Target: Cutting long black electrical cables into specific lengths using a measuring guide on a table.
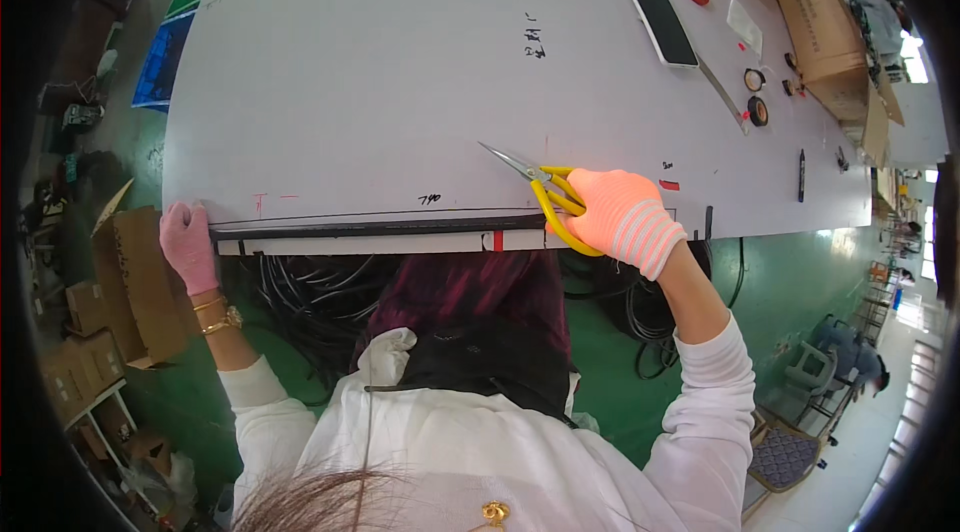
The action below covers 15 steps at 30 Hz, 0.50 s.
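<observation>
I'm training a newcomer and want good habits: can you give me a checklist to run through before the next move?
1. Right hand holding the yellow-handled scissors: ok.
2. Blades clear of the black strip: ok.
3. Both hands gloved: ok.
4. Left hand at the strip's left end: ok.
5. Left hand's grip firm: cannot tell.
6. Tabletop free of loose items: not ok; phone and marker lie there.

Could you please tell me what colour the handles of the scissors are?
The handles are yellow, best seen in the head view.
</observation>
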Motion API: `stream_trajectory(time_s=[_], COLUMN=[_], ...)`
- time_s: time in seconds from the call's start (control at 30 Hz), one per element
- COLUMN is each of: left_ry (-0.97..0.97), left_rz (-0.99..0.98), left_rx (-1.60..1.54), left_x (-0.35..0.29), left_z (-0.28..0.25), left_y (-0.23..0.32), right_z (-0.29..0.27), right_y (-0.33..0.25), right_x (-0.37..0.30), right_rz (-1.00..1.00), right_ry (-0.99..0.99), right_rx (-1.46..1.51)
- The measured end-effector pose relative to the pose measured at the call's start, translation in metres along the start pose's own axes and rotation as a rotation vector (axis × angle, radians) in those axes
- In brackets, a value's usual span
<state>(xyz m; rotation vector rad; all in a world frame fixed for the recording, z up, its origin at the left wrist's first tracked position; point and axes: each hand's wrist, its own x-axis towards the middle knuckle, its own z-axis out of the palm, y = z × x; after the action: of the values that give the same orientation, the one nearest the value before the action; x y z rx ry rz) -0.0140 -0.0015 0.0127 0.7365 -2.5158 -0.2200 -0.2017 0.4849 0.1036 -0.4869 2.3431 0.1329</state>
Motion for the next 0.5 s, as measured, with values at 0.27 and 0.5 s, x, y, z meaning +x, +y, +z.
stream_trajectory(time_s=[0.27,0.5], left_ry=[-0.432,-0.522], left_rz=[0.608,0.666], left_rx=[-0.4,-0.342], left_x=[-0.088,-0.1], left_z=[0.009,0.027], left_y=[0.271,0.338], right_z=[-0.004,0.002], right_y=[0.002,0.007], right_x=[0.004,0.003], right_rz=[-0.034,-0.056], right_ry=[-0.026,0.035], right_rx=[-0.024,0.051])
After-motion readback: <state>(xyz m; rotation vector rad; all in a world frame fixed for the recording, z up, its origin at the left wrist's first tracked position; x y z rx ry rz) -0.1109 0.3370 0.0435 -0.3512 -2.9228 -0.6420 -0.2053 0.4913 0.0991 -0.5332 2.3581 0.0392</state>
